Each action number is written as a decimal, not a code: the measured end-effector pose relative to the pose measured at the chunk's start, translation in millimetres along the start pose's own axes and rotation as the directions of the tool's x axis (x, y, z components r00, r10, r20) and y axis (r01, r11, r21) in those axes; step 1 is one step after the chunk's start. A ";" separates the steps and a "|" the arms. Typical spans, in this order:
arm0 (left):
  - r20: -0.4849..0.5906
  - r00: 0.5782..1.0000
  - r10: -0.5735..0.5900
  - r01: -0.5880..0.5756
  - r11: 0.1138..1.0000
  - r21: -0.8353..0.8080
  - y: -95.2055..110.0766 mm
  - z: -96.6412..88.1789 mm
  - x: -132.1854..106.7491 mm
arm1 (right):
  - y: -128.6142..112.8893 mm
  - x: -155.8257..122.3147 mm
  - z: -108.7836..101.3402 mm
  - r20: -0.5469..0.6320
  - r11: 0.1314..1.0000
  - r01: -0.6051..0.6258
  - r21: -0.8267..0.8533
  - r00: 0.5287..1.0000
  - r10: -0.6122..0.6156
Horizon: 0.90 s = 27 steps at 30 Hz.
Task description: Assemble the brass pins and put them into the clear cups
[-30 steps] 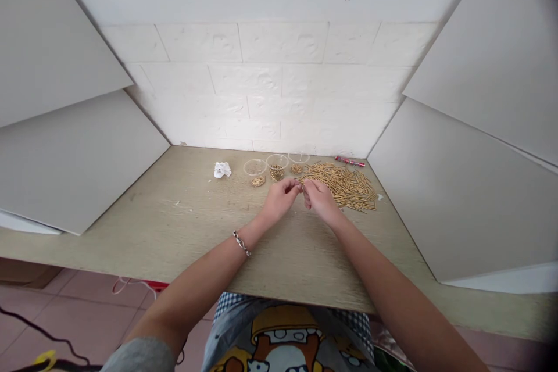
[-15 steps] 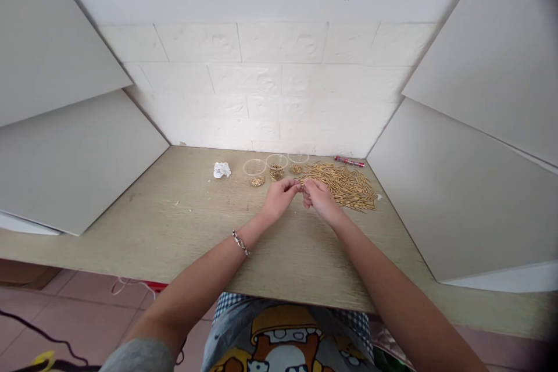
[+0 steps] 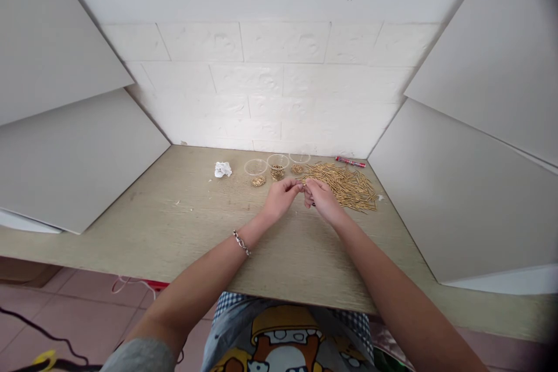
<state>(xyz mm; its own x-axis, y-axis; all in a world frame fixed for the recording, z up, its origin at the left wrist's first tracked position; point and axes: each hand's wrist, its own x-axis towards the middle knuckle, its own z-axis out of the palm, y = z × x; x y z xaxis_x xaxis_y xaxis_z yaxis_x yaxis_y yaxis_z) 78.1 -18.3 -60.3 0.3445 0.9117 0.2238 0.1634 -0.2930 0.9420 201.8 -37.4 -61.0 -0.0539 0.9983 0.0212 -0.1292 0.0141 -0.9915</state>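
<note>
My left hand (image 3: 281,195) and my right hand (image 3: 321,196) meet fingertip to fingertip above the table (image 3: 288,261). Both are closed in a pinch; what sits between the fingers is too small to make out. Just beyond and right of my right hand spreads a heap of thin gold-coloured metal sticks (image 3: 349,186). Behind the hands stand three clear plastic cups. The middle cup (image 3: 278,168) holds small gold pieces, the left cup (image 3: 256,172) has some at its bottom, and the right cup (image 3: 299,160) holds a few.
A crumpled white tissue (image 3: 223,169) lies left of the cups. A red patterned tube (image 3: 350,161) rests at the back right by the wall. Grey panels (image 3: 78,157) enclose the table on both sides, and a white brick-pattern wall (image 3: 261,81) closes the back.
The hands hold nearly the same pinched pose, with only slight finger movement. The whole view has shifted very slightly.
</note>
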 end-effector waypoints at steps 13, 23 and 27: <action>-0.004 1.000 0.003 -0.003 1.000 0.018 1.2 -0.4 -0.9 | -0.8 -0.3 -0.5 0.010 1.000 0.003 -0.017 1.000 -0.003; -0.009 1.000 0.004 -0.004 1.000 0.013 4.2 -0.5 -2.1 | 0.5 0.6 -2.1 0.018 1.000 0.006 0.000 1.000 -0.006; -0.012 1.000 -0.009 0.009 1.000 0.012 4.9 -0.6 -2.5 | -1.1 -0.6 -0.5 0.018 1.000 0.003 -0.017 1.000 -0.002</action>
<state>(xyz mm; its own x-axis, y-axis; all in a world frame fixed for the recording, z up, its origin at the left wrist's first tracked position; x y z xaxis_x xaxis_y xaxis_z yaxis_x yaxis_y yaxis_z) 77.5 -21.8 -56.1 0.3315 0.9178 0.2186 0.1780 -0.2884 0.9408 202.5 -38.0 -59.9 -0.0710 0.9971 0.0257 -0.1124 0.0176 -0.9935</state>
